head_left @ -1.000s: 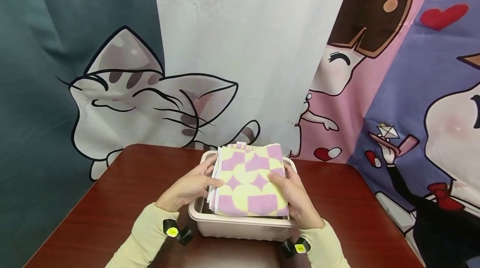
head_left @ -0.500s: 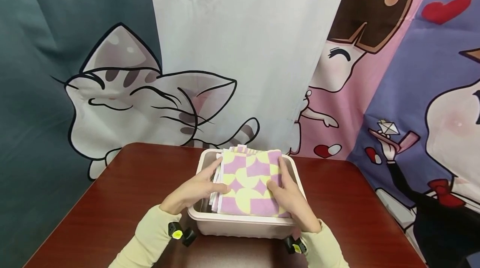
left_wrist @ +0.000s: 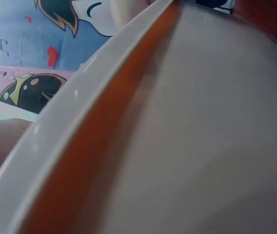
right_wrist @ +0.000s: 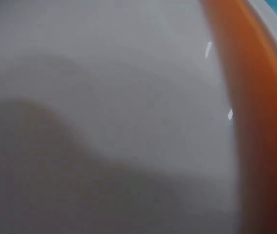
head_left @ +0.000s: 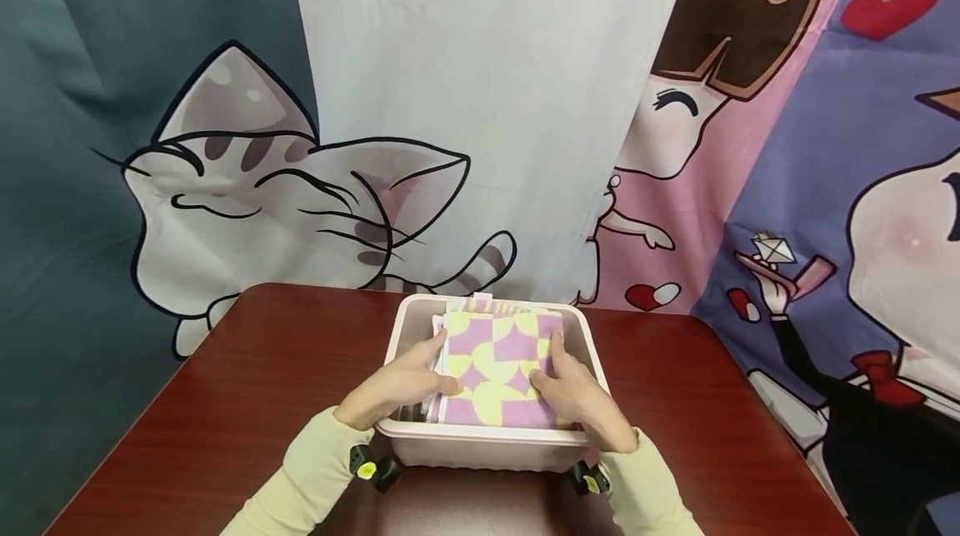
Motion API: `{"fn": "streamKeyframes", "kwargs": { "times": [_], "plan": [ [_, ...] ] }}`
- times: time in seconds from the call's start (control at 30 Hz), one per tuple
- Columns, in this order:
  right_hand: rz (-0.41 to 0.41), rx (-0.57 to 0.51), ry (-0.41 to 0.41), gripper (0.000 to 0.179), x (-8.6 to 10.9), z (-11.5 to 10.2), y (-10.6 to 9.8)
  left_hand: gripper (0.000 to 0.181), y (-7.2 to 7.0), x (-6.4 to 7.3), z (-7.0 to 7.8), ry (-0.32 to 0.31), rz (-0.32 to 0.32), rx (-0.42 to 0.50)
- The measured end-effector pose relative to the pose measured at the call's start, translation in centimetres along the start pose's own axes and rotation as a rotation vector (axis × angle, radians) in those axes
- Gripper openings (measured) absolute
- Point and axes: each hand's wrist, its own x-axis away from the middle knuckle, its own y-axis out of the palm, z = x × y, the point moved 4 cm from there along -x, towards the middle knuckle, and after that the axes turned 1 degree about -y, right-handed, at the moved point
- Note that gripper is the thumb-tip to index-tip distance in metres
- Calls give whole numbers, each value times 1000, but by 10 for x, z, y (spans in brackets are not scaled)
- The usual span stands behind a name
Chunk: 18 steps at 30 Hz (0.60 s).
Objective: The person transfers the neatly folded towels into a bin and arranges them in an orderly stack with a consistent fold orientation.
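A folded purple-and-yellow patterned towel [head_left: 491, 365] lies inside a pale plastic bin [head_left: 487, 434] in the head view. White folded edges show along its left side, and a striped part with a small white tag shows at the back. My left hand [head_left: 405, 379] grips the towel's left edge, thumb on top. On the opposite edge my right hand [head_left: 581, 398] holds it the same way, its lower fingers hidden in the bin. Both wrist views are filled by the bin's outer wall [left_wrist: 216, 107], with no towel visible; part of a hand [left_wrist: 2, 146] shows past the rim in the left one.
The bin stands on a reddish-brown wooden table [head_left: 247, 378]. Behind the table hangs a cartoon-printed curtain [head_left: 480, 86]. A small black device [head_left: 372, 469] is strapped to each wrist over cream sleeves [head_left: 300, 469].
Both hands have lowered the folded towel deeper into the bin, so more of the bin's back and side rims shows. The head view has shifted slightly.
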Motion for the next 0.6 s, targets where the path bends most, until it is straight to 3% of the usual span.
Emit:
{"fn": "streamKeyframes", "kwargs": {
  "times": [0.17, 0.33, 0.47, 0.6],
  "plan": [
    [-6, -14, 18, 76, 4, 1, -5, 80, 2, 6, 4, 26, 31, -120],
    [5, -9, -54, 75, 21, 0, -17, 72, -3, 27, 12, 141, 166, -264],
    [54, -44, -156, 69, 37, -1, -35, 62, -19, 46, 11, 167, 291, -178],
    [148, -102, -283, 56, 56, 1, -56, 56, -46, 69, 0, 245, 404, -114]
  ]
}}
